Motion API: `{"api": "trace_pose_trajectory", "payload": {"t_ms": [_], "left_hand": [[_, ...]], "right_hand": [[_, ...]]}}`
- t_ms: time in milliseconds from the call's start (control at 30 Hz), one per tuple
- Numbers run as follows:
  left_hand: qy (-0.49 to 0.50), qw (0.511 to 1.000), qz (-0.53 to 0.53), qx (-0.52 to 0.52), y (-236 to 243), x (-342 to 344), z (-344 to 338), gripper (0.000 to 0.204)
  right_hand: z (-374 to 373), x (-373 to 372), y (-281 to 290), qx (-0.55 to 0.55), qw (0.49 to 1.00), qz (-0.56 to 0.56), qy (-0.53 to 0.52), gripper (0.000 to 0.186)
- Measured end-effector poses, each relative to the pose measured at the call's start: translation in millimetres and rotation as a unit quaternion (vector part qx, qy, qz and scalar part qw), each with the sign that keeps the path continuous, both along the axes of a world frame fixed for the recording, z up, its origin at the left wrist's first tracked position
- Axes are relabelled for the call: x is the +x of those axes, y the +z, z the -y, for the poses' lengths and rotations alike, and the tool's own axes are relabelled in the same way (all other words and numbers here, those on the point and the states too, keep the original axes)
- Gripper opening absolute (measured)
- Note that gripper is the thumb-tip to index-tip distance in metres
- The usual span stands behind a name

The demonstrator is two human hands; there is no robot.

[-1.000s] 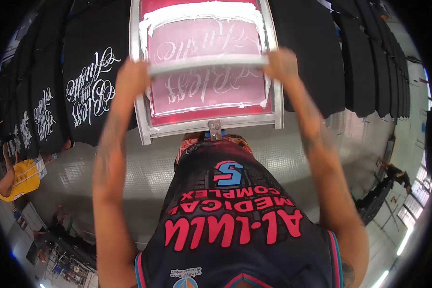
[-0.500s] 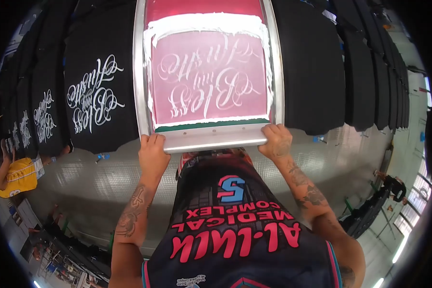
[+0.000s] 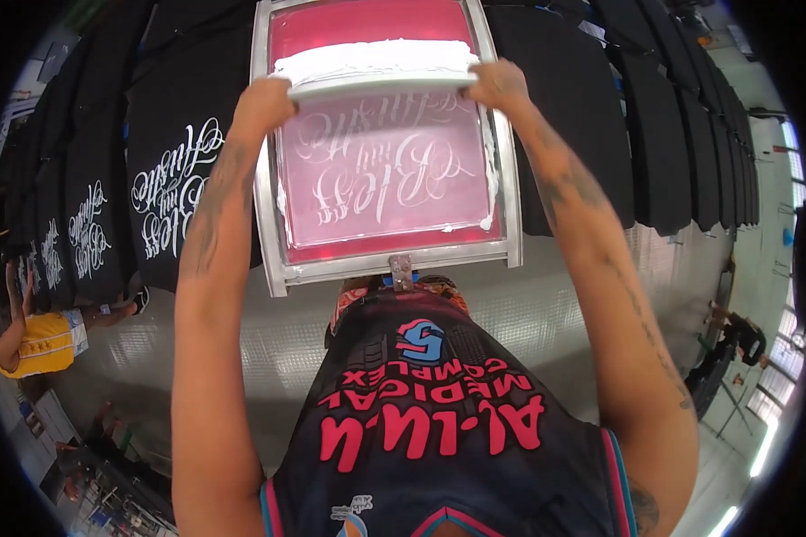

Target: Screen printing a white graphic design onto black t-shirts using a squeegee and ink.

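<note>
A metal-framed printing screen (image 3: 394, 261) with pink mesh (image 3: 385, 183) lies flat in front of me over a black garment. A long squeegee (image 3: 381, 86) lies across the mesh near its far end, with a band of white ink (image 3: 376, 61) just beyond it. My left hand (image 3: 261, 100) grips the squeegee's left end. My right hand (image 3: 497, 85) grips its right end. Both arms are stretched forward. A pale script design shows through the mesh below the squeegee.
Black shirts with white script print (image 3: 175, 192) lie in a row to the left; plain black shirts (image 3: 600, 134) lie to the right. A metal clamp (image 3: 401, 268) sits on the frame's near edge. A person in yellow (image 3: 45, 345) stands at far left.
Half a second ago both hands were at the frame's near edge. Now they hold the squeegee at the far end of the mesh, with the white ink gathered beyond it.
</note>
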State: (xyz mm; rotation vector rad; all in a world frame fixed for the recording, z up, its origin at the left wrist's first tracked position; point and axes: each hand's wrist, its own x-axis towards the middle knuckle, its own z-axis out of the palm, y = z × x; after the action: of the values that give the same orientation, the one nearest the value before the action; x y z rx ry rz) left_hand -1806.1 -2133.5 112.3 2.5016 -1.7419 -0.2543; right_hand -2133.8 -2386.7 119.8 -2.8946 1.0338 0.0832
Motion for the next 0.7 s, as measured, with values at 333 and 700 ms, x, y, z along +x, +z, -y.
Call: {"api": "trace_pose_trajectory", "payload": {"t_ms": [333, 700], "left_hand": [[0.023, 0.993, -0.087, -0.070, 21, -179, -211, 0.022], [0.051, 0.998, -0.009, -0.041, 4, -132, -147, 0.021]], "right_hand": [[-205, -167, 12, 0.038, 0.995, 0.084, 0.028, 0.017], [-155, -119, -9, 0.000, 0.991, 0.131, 0.027, 0.017]]}}
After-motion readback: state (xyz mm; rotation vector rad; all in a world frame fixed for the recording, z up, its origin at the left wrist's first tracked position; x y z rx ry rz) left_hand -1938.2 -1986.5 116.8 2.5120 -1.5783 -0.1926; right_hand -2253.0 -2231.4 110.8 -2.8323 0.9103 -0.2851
